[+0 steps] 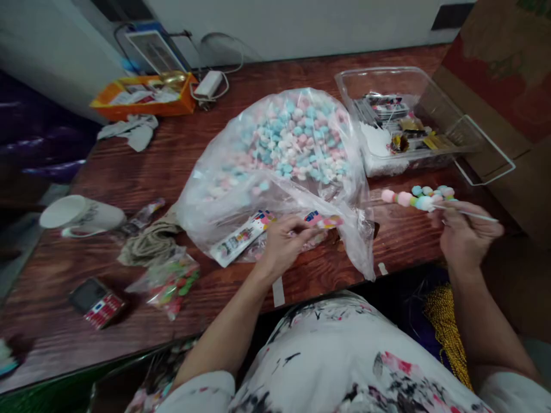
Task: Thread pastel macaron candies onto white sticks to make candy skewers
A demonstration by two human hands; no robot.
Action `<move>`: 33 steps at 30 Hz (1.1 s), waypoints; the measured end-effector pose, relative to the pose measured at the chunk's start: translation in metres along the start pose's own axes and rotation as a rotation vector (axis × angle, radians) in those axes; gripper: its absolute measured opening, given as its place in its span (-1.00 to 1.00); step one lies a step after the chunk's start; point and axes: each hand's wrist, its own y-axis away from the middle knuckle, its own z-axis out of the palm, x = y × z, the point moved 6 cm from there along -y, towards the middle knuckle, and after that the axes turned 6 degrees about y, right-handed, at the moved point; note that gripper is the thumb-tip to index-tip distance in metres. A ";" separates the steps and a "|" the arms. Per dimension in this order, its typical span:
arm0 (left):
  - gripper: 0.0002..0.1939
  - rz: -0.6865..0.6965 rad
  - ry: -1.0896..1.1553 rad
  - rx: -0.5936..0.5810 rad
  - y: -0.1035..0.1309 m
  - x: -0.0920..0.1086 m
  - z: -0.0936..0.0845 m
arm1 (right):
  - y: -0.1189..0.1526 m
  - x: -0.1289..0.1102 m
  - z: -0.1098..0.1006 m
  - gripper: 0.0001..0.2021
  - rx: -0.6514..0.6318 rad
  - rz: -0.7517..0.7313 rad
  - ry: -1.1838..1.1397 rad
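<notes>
My right hand (467, 232) is closed around the white stick of a marshmallow skewer (404, 199), held over the table's right side. Pink, yellow-green and pale blue puffs run along its far end. Toward the middle, my left hand (286, 238) pinches a small printed plastic wrapper (329, 221) with bright pink and yellow patterns. Under and beside that hand lies a white printed packet (239, 240). Just beyond it, a big clear bag (241, 143) bulges with pink, blue and white marshmallows (297, 135). A few loose puffs (426, 191) sit behind my right hand.
A clear plastic tub (383, 73) with wrapped items stands back right beside a cardboard box (495, 109). At left are an orange tray (101, 105), a white mug (101, 215) on its side, a phone (97, 302), a cloth (148, 244) and a candy bag (172, 281).
</notes>
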 end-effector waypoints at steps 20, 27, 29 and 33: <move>-0.75 0.499 -0.112 -0.183 -0.004 0.041 0.082 | 0.017 -0.036 0.001 -0.95 -0.169 0.031 -0.104; -0.85 0.473 0.104 -0.266 0.001 0.039 0.091 | 0.039 -0.003 0.009 -0.93 -0.256 0.314 -0.184; -0.74 0.343 0.186 -0.336 0.001 0.037 0.101 | 0.043 0.000 0.008 -0.95 -0.231 0.330 -0.203; -0.57 0.075 0.388 -0.473 0.008 0.037 0.135 | 0.046 -0.016 0.027 -0.93 -0.349 0.176 -0.038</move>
